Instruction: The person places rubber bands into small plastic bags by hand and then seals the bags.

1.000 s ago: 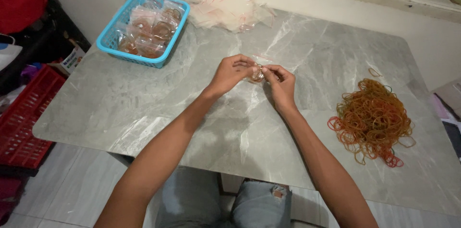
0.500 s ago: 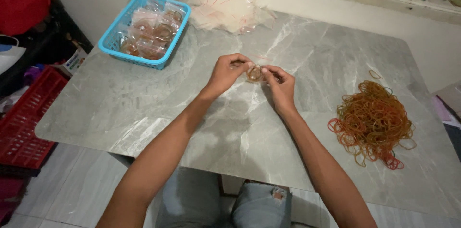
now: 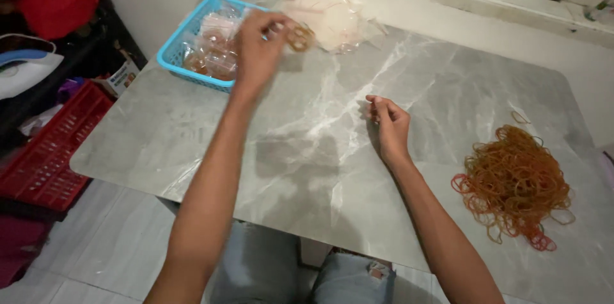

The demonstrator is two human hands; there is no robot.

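1. Grey marble-patterned table [image 3: 320, 150] fills most of the frame, seen from above, with a pale wall along the top edge and tiled floor at the lower left.
2. At the upper centre of the frame, the person's left hand [image 3: 259, 48] is raised over the table beside the basket, slightly blurred. Its fingers are pinched on a small clear packet of rubber bands [image 3: 299, 37], held out toward the right of the hand.
3. Just left of that hand, at the upper left, sits a blue plastic basket [image 3: 173, 54] on the table's far corner. It holds several similar small clear packets with brownish contents.
4. Behind the held packet, at the top centre, lies a heap of crumpled clear plastic bags [image 3: 332, 19] on the table.
5. In the middle of the frame, the right hand [image 3: 390, 126] rests on the table with its fingers loosely curled inward. It holds nothing that can be seen.
6. At the right of the frame, well apart from the right hand, a loose pile of orange-brown rubber bands [image 3: 515, 182] lies on the table, with a few red ones at its lower edge.
7. At the far left, below table level, a red plastic crate [image 3: 45, 150] stands on the floor.
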